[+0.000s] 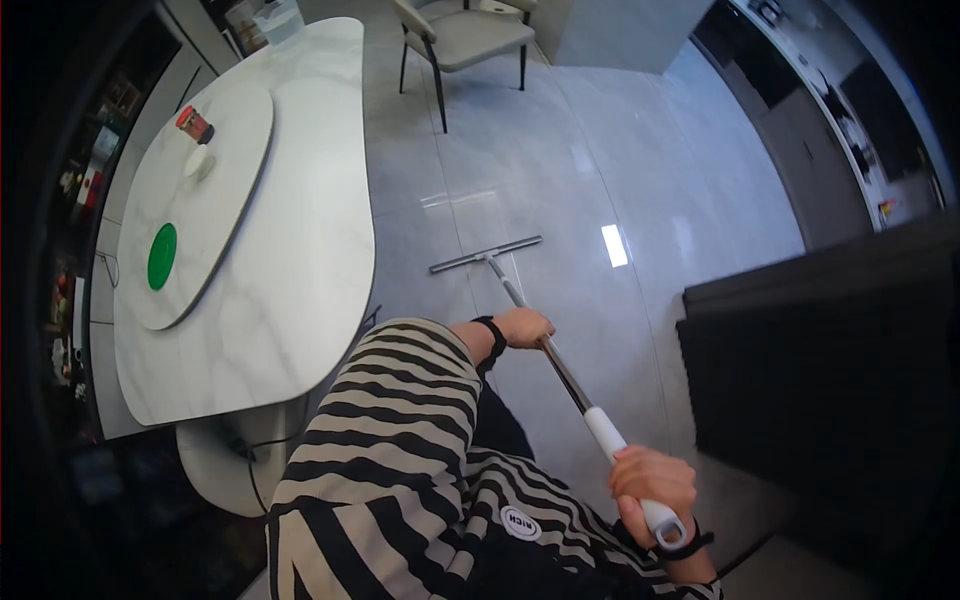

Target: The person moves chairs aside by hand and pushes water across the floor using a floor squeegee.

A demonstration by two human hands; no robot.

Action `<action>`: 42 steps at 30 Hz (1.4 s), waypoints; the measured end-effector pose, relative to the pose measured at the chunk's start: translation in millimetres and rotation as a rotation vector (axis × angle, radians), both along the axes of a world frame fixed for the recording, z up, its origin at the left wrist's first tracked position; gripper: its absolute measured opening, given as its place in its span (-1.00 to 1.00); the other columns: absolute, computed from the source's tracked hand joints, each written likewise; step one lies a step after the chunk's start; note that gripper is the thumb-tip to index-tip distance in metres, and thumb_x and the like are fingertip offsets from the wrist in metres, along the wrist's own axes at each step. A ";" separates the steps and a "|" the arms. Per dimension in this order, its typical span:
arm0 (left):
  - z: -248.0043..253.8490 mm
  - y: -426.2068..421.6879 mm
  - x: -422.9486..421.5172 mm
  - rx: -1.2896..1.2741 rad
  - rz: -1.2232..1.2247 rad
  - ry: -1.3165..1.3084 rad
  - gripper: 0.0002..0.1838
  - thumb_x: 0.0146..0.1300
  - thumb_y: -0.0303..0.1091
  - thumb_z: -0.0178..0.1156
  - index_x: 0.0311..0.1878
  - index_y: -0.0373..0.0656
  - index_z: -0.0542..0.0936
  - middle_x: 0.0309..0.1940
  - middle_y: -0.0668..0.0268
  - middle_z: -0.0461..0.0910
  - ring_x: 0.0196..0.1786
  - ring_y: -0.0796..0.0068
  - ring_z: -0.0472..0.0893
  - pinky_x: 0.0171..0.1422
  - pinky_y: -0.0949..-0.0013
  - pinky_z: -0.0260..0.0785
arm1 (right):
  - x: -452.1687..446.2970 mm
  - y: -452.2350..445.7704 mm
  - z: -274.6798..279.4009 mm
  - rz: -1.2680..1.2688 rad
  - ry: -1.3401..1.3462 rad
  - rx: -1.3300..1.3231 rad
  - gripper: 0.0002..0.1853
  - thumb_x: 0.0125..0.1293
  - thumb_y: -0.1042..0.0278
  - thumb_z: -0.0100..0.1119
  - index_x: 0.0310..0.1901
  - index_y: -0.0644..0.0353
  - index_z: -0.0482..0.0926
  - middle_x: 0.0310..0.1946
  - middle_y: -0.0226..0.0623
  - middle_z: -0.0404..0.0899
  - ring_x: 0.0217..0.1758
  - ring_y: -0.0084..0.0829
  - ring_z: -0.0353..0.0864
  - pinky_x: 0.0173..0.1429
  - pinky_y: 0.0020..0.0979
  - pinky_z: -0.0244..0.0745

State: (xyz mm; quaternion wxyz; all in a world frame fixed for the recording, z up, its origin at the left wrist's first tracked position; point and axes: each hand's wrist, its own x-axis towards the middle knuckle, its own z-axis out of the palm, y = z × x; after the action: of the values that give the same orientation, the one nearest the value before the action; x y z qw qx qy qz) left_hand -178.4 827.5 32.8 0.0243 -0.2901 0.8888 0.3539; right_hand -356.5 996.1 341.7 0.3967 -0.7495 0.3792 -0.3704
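Note:
A floor squeegee [568, 378] with a metal pole, a white grip and a thin wide head [485, 255] slants across the view, its head on the grey tiles. My left hand [523, 327] is closed around the metal pole partway down. Near the top end, my right hand [655, 488] wraps the white grip, just above its hanging loop. Dark bands circle both wrists, and striped sleeves cover my arms.
Left of me stands a white marble-look table [320, 200] with a round turntable [230, 150] bearing a red-lidded jar [195, 125] and a green disc [162, 257]. A chair [470, 42] stands ahead. At right is a dark block-like piece of furniture [800, 360].

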 end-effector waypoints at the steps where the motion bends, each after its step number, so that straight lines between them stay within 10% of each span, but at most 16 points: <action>1: 8.1 30.7 -10.5 0.032 -0.013 0.010 -0.84 0.00 -0.26 0.12 -0.43 -0.14 0.49 -0.42 0.11 0.54 -0.25 0.00 0.55 -0.20 0.06 0.39 | -5.8 28.5 12.1 -0.020 0.010 0.034 -0.87 -0.01 0.46 0.08 -0.64 0.25 0.44 -0.66 -0.28 0.49 -0.53 -0.33 0.58 -0.12 -0.23 0.51; 9: 43.2 178.5 -80.5 0.123 -0.210 0.177 -0.80 -0.03 -0.17 0.18 -0.45 -0.06 0.47 -0.47 0.20 0.54 -0.27 0.02 0.55 -0.16 0.00 0.37 | -42.3 142.7 93.9 -0.046 -0.019 0.020 -0.83 0.22 0.34 0.02 -0.32 0.28 0.49 -0.53 -0.26 0.54 -0.48 -0.27 0.58 -0.32 -0.32 0.52; 14: 85.6 185.1 -85.2 -0.136 -0.322 0.275 -0.83 -0.06 -0.19 0.22 -0.42 0.03 0.48 -0.46 0.34 0.55 -0.20 0.21 0.57 0.12 -0.14 0.23 | -77.8 173.1 120.2 -0.157 -0.174 -0.315 -0.83 0.09 0.44 0.10 -0.57 0.35 0.48 -0.61 -0.08 0.51 -0.47 -0.24 0.56 -0.26 -0.20 0.52; 21: 54.9 24.6 27.7 -0.245 0.420 0.142 -0.79 -0.13 -0.36 0.30 -0.39 -0.08 0.51 -0.37 0.25 0.53 -0.21 0.14 0.54 -0.10 0.15 0.36 | -6.7 21.2 11.0 -0.307 0.130 -0.162 -0.88 0.02 0.44 0.27 -0.38 0.26 0.58 -0.30 -0.12 0.66 -0.12 -0.11 0.65 -0.08 -0.33 0.56; 29: -29.6 -174.5 161.8 -0.359 1.054 0.326 -0.62 0.00 -0.48 0.21 -0.04 -0.14 0.51 -0.03 0.11 0.52 0.03 0.01 0.48 0.05 0.16 0.35 | 159.0 -219.8 -140.1 -0.208 -0.308 -0.260 -0.82 -0.02 0.58 0.31 -0.35 0.26 0.54 -0.24 -0.22 0.64 -0.03 -0.14 0.61 0.04 -0.30 0.51; 36: -69.5 -222.1 229.8 -0.092 1.257 0.233 -0.67 0.21 -0.38 0.01 0.07 -0.11 0.44 0.09 0.14 0.45 0.13 -0.03 0.42 0.11 0.12 0.31 | 231.9 -279.2 -211.4 -0.163 -0.325 -0.165 -0.91 0.05 0.54 0.24 -0.42 0.27 0.51 -0.34 -0.22 0.62 -0.06 -0.16 0.60 0.01 -0.29 0.49; 42: -79.7 -183.9 221.4 -0.419 0.838 -0.270 -0.62 0.05 -0.41 0.21 0.00 -0.03 0.47 0.07 0.28 0.46 0.26 0.06 0.31 0.14 0.14 0.35 | 195.7 -241.6 -204.1 -0.015 -0.188 -0.187 -0.90 -0.05 0.59 0.20 -0.47 0.25 0.48 -0.45 -0.20 0.54 -0.23 -0.18 0.60 -0.11 -0.30 0.51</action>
State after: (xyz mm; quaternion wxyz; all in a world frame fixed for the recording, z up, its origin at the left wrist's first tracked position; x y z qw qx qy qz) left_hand 43.0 643.6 -46.9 -0.0641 -0.6651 0.7365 0.1059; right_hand -160.8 754.5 137.6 0.3561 -0.7421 0.3098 -0.4760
